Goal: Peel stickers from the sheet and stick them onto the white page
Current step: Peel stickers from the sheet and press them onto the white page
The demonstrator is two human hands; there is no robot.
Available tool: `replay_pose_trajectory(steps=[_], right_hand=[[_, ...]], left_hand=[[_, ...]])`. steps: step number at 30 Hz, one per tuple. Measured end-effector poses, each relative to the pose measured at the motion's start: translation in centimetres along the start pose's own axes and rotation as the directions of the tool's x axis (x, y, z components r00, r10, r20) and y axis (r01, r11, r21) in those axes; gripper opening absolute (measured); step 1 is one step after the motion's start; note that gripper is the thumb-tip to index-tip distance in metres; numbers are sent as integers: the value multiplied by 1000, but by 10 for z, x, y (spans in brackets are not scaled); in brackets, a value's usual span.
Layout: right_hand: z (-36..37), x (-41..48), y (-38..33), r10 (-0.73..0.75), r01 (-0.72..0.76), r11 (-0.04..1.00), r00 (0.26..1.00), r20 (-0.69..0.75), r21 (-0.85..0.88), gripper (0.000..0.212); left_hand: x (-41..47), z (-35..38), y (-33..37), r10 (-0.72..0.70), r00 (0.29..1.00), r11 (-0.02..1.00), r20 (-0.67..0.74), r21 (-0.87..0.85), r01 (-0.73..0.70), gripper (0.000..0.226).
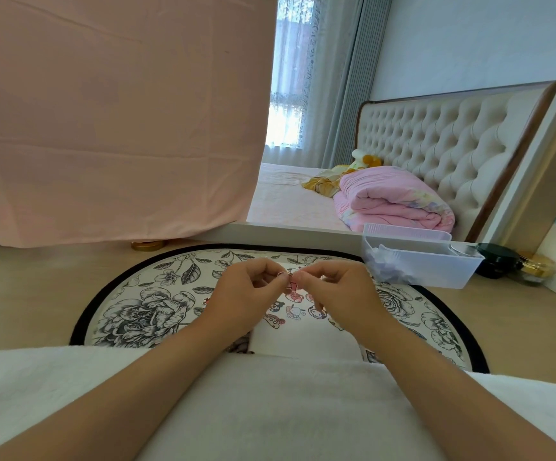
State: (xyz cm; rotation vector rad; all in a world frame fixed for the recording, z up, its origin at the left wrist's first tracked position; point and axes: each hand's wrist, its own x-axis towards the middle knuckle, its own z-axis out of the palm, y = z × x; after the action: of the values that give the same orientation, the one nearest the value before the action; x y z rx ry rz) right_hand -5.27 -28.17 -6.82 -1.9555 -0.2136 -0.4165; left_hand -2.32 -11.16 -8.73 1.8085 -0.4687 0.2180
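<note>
A small sticker (290,281) is pinched between the fingertips of the left hand (246,294) and right hand (340,294), both with fingers curled, just above the white page (303,337). Cartoon stickers (290,311) lie on the page's far part. The page rests on a round floral mat (143,307). A clear plastic bin (419,264) stands far right.

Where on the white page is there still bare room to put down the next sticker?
The near strip of the white page is bare, between the row of stickers and the white cloth. Under the left hand and the right hand, which pinch one sticker, it is crowded.
</note>
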Motion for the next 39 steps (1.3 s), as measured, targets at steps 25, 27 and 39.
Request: replay_pose_trajectory(steps=[25,27,39], right_hand=[[-6,2,4,99,-89,995,967,234,-53,16],[-5,3,6,71,-48,993,973,221,-108,15],[5,-4,7,-199,206,811,977,72,-548,15]], left_hand=[[-1,-4,-4,-34,995,999,95,29,31,11],[-1,-4,-3,-38,995,999,93,26,35,11],[-1,2,-5,-14,999,995,47,96,9,11]])
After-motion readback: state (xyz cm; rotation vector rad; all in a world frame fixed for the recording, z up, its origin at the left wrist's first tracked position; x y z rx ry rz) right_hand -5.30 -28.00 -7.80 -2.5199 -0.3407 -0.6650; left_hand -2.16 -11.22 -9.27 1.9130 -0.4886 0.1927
